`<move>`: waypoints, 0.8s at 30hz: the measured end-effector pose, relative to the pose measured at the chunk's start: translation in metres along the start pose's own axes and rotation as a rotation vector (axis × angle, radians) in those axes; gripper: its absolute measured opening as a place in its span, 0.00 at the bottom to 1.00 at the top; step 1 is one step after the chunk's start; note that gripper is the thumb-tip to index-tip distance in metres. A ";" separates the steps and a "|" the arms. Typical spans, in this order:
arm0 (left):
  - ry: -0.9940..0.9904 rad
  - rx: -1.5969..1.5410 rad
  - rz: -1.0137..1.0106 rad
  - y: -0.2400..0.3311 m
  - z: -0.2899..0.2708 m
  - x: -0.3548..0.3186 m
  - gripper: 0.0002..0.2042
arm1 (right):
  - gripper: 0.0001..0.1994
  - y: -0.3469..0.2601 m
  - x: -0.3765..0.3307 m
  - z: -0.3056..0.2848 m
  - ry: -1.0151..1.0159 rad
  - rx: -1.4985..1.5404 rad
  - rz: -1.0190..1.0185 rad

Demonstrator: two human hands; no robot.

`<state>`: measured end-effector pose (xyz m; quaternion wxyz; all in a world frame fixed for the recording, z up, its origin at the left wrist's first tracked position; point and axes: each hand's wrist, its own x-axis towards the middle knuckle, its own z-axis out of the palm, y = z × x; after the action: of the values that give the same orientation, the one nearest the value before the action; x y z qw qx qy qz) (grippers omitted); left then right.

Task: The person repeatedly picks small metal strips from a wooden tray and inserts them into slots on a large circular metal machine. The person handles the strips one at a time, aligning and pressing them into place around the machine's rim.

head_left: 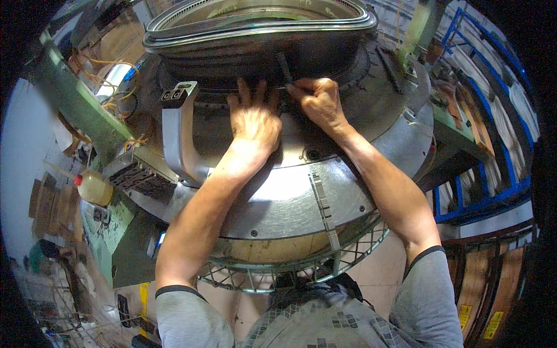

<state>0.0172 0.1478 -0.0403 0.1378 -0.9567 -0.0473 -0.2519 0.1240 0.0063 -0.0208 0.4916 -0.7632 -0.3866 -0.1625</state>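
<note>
My left hand (pixel 255 124) lies with its fingers spread on the seam at the foot of a dark cylinder (pixel 226 64) in a large round metal machine. Beside it, my right hand (pixel 322 104) is closed in a pinch at the same seam. A narrow grey strip (pixel 284 66) rises along the cylinder wall from the pinching fingertips; its lower end is hidden by them. Below both hands curves a shiny metal ring plate (pixel 284 194) with screws in it. A short metal bar (pixel 323 211) lies across this plate.
An upright metal bracket (pixel 178 130) stands left of my left hand. Farther left are a green machine arm (pixel 87 98), loose orange cables (pixel 125 98) and a plastic bottle (pixel 94 188) with yellowish liquid. A blue rack (pixel 484 104) stands at the right. Green lattice (pixel 255 275) rims the machine's near side.
</note>
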 end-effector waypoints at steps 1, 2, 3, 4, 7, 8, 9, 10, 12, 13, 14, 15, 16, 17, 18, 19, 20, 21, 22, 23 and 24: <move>0.010 -0.031 -0.020 0.001 -0.002 0.001 0.25 | 0.11 -0.001 0.000 0.000 0.003 -0.032 0.021; 0.060 -0.062 -0.040 0.002 -0.004 0.003 0.23 | 0.11 -0.001 0.000 0.000 0.006 0.001 -0.013; 0.024 -0.101 -0.067 0.003 -0.007 0.005 0.21 | 0.10 -0.001 0.000 -0.001 0.005 0.017 -0.015; 0.021 -0.171 -0.096 0.003 -0.011 0.008 0.17 | 0.10 -0.002 -0.001 -0.001 0.004 0.032 -0.018; -0.071 -0.328 -0.148 0.002 -0.024 0.016 0.06 | 0.09 -0.002 0.000 -0.003 -0.010 -0.045 -0.043; 0.017 -0.329 -0.131 0.003 -0.028 0.016 0.03 | 0.09 -0.002 0.000 -0.003 -0.001 -0.049 -0.072; 0.105 -0.329 -0.114 0.003 -0.032 0.015 0.01 | 0.09 -0.001 0.000 -0.003 0.007 -0.053 -0.101; 0.118 -0.331 -0.102 0.003 -0.035 0.015 0.00 | 0.10 -0.001 0.000 -0.003 0.020 -0.063 -0.133; 0.141 -0.335 -0.080 0.004 -0.039 0.014 0.03 | 0.10 0.000 0.000 -0.001 0.017 -0.024 -0.140; 0.129 -0.316 -0.077 0.005 -0.040 0.014 0.04 | 0.10 0.001 0.001 -0.001 0.018 -0.009 -0.146; 0.116 -0.297 -0.075 0.006 -0.041 0.014 0.05 | 0.10 0.001 0.001 -0.001 0.024 -0.021 -0.154; 0.104 -0.277 -0.073 0.006 -0.042 0.014 0.06 | 0.10 0.001 0.001 -0.001 0.030 -0.033 -0.162; 0.122 -0.269 -0.068 0.007 -0.042 0.015 0.07 | 0.10 0.001 0.001 -0.001 0.033 -0.068 -0.146; 0.141 -0.261 -0.064 0.007 -0.041 0.015 0.08 | 0.10 0.001 0.001 -0.002 0.013 -0.061 -0.130; 0.159 -0.253 -0.059 0.007 -0.041 0.015 0.09 | 0.11 0.000 0.001 -0.003 -0.010 -0.076 -0.090; 0.173 -0.251 -0.056 0.008 -0.041 0.016 0.09 | 0.13 -0.001 0.001 -0.003 -0.033 -0.092 -0.050; 0.187 -0.250 -0.052 0.008 -0.040 0.015 0.10 | 0.12 -0.001 0.000 -0.003 -0.021 -0.068 -0.050; 0.201 -0.248 -0.049 0.008 -0.040 0.015 0.10 | 0.12 -0.002 0.000 -0.002 -0.009 -0.045 -0.051; 0.213 -0.249 -0.043 0.008 -0.039 0.015 0.10 | 0.12 -0.002 0.000 -0.002 0.002 -0.022 -0.052; 0.224 -0.249 -0.037 0.008 -0.039 0.015 0.11 | 0.12 -0.002 0.000 -0.002 0.008 -0.026 -0.058; 0.236 -0.250 -0.031 0.008 -0.039 0.015 0.11 | 0.12 -0.002 0.001 -0.001 0.014 -0.031 -0.064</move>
<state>0.0134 0.1297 -0.0024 0.0185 -0.9293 -0.0137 -0.3687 0.1234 0.0060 -0.0186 0.4771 -0.7567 -0.4049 -0.1895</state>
